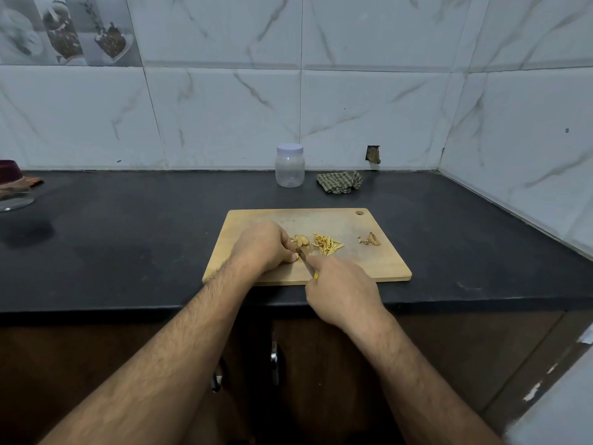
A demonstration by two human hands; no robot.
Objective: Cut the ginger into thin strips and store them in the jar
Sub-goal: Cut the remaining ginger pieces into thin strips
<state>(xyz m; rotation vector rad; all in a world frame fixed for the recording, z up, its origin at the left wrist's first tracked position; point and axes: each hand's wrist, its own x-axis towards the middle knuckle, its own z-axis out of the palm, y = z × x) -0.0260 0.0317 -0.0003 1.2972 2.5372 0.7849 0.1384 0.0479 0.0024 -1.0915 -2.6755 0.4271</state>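
A wooden cutting board [369, 264] lies on the black counter. My left hand [263, 247] presses down on ginger slices [301, 240] near the board's middle, fingers curled over them. My right hand [341, 289] grips a knife [305, 259] with a yellow handle, its blade tip touching the board just beside my left fingertips. A small heap of thin ginger strips [327, 245] lies right of the slices. Ginger peel scraps [370, 239] sit further right. A clear plastic jar [289, 167] with its pale lid on stands behind the board by the wall.
A crumpled checked cloth [340, 182] lies right of the jar. At the far left edge a glass lid [14, 200] and a dark red container [9, 171] stand on the counter [128, 239]. Tiled walls close the back and right side.
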